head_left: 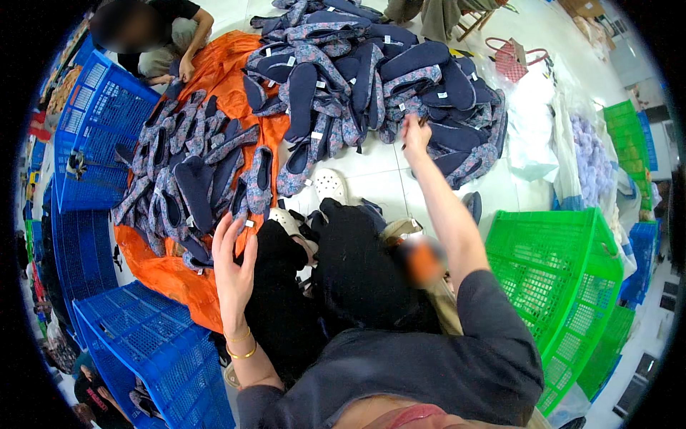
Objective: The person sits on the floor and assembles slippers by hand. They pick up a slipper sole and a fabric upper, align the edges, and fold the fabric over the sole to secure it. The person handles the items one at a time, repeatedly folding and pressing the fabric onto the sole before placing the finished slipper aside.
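Observation:
Many flat slippers with navy soles and blue-pink floral fabric lie in a large heap [368,79] on the white tiled floor in front of me. My right hand [416,136] reaches to the near edge of this heap. Its fingers are closed, and a small dark thing shows at their tips, too small to name. To the left, more slippers lie in a second pile [193,179] on an orange sheet [229,61]. My left hand [234,261] is raised at that pile's near right edge, fingers spread, holding nothing. Small white tags hang from several slippers.
Blue plastic crates [107,132] line the left side, with another blue crate [153,343] nearer me. A green crate [550,264] stands at my right. Across the orange sheet a person [171,43] crouches. A red checked bag [511,61] and white plastic bags [532,136] sit at far right.

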`<state>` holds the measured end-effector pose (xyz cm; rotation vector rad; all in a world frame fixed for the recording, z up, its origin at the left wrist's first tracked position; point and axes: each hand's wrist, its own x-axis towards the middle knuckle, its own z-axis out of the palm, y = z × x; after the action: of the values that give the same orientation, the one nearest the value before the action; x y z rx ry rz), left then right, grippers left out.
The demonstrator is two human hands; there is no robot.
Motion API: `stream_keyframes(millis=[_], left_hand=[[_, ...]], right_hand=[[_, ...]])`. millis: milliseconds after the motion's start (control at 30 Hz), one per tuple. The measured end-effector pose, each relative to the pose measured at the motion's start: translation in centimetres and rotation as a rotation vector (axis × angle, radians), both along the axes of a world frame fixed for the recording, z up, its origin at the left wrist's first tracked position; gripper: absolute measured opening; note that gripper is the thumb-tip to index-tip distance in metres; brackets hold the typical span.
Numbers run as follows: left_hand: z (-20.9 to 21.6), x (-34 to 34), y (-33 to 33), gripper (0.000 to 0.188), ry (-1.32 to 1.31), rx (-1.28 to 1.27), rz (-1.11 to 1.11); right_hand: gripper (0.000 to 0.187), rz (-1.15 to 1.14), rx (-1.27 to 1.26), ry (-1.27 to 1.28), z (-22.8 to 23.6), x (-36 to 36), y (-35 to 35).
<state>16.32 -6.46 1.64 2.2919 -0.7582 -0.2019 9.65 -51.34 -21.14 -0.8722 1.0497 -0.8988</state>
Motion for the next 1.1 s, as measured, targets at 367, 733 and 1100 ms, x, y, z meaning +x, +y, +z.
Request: stream_keyframes(millis=[367, 733, 1100], left_hand=[[0.6, 1.9, -1.6, 0.036, 0.139, 0.173, 0.034], [0.9, 1.3, -1.2, 0.032, 0.048, -0.008, -0.081], [6.0, -0.4, -1.4, 0.039, -0.049, -0.503, -0.224]], right_hand=[[0.028, -0.081, 0.154, 0.175, -6.7, 5.6, -20.1], [0.016, 0.678, -0.264, 0.141, 11.5, 2.8, -5.7], [0.019, 1.226, -0.781, -0.075, 31.5, -2.1, 11.4]])
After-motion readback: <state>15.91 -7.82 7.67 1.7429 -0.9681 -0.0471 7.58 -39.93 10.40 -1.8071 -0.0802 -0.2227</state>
